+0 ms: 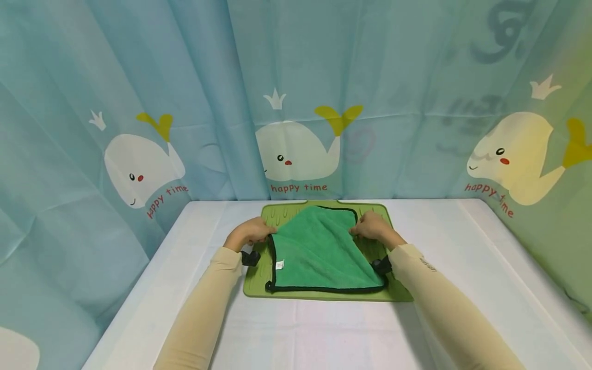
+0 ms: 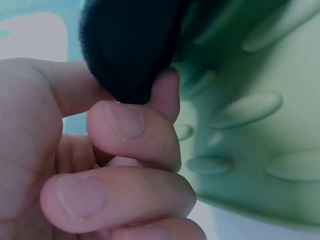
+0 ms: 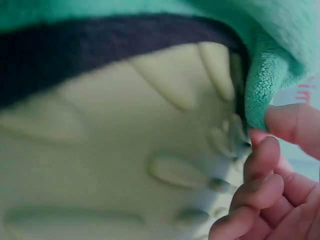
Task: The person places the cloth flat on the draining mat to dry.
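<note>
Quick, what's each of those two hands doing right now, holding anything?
Left hand: holding the green cloth, pinched at its black border.
Right hand: holding the same cloth, pinched on the opposite side.

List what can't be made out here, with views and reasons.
White tag: lettering too small to read, head view.
Mat: middle covered by the green cloth, head view.
Sleeves: cut off by the bottom edge, head view.
Right hand: partly cut off by the right edge, right wrist view.
</note>
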`<control>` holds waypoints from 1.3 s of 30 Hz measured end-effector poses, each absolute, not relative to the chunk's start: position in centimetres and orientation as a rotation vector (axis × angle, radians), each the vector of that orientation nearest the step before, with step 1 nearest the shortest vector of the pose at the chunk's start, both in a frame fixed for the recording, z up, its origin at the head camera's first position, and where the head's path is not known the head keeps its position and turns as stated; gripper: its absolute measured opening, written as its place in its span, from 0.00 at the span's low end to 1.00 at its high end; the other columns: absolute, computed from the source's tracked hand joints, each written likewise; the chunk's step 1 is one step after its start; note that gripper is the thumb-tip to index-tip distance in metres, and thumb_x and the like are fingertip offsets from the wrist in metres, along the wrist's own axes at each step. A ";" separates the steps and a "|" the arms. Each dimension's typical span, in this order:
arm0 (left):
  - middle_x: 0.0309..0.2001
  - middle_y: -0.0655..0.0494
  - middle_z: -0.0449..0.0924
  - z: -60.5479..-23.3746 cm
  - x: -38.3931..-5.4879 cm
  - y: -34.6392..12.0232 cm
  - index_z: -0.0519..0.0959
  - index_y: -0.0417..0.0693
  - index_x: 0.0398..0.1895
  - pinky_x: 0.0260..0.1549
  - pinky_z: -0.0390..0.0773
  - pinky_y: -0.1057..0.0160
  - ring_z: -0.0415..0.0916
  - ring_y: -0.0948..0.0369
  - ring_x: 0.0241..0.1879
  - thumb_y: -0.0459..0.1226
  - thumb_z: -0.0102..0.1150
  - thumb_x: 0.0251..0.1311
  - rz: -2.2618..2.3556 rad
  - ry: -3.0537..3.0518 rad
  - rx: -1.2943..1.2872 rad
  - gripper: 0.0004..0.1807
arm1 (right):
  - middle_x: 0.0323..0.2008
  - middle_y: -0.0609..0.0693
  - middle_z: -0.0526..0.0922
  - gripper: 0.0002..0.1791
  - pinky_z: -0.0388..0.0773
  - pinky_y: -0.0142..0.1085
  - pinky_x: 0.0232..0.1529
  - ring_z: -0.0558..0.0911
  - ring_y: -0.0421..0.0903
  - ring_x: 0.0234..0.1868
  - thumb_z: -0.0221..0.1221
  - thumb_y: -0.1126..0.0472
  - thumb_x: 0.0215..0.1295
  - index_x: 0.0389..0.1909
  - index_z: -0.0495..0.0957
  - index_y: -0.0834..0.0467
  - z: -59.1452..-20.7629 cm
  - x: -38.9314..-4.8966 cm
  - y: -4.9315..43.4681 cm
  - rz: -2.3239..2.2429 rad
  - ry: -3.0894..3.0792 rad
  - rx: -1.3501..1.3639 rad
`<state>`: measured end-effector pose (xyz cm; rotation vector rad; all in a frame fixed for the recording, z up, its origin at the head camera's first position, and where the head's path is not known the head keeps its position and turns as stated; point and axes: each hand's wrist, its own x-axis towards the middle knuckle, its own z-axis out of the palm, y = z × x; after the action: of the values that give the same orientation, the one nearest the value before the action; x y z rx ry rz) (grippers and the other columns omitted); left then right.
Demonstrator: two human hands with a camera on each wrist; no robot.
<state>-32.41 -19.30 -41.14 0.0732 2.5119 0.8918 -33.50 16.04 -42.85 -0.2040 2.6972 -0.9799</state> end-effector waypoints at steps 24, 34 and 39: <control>0.11 0.61 0.57 -41.6 -32.6 -18.0 0.59 0.55 0.12 0.17 0.61 0.64 0.51 0.64 0.13 0.53 0.42 0.80 0.987 2.610 0.095 0.32 | 0.13 0.43 0.66 0.24 0.65 0.35 0.23 0.59 0.39 0.15 0.55 0.55 0.74 0.14 0.65 0.50 -42.1 -33.9 20.4 -0.993 2.683 -0.120; 0.10 0.62 0.53 -42.8 -33.8 -17.3 0.58 0.57 0.12 0.13 0.55 0.64 0.45 0.64 0.11 0.47 0.47 0.78 1.239 2.504 -0.094 0.30 | 0.12 0.42 0.62 0.26 0.66 0.37 0.23 0.56 0.39 0.12 0.50 0.48 0.79 0.17 0.62 0.50 -43.5 -34.7 19.8 -1.210 2.623 0.021; 0.21 0.60 0.64 -42.6 -33.3 -17.0 0.74 0.50 0.22 0.20 0.64 0.63 0.55 0.63 0.18 0.44 0.58 0.72 1.333 2.693 -0.003 0.18 | 0.12 0.41 0.56 0.27 0.66 0.37 0.24 0.58 0.40 0.14 0.53 0.50 0.76 0.15 0.58 0.50 -43.3 -34.7 19.4 -1.299 2.655 0.058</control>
<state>-33.26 -16.96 -42.56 -0.0032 2.6934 1.3330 -34.68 19.43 -43.30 0.0583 2.6549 -1.2994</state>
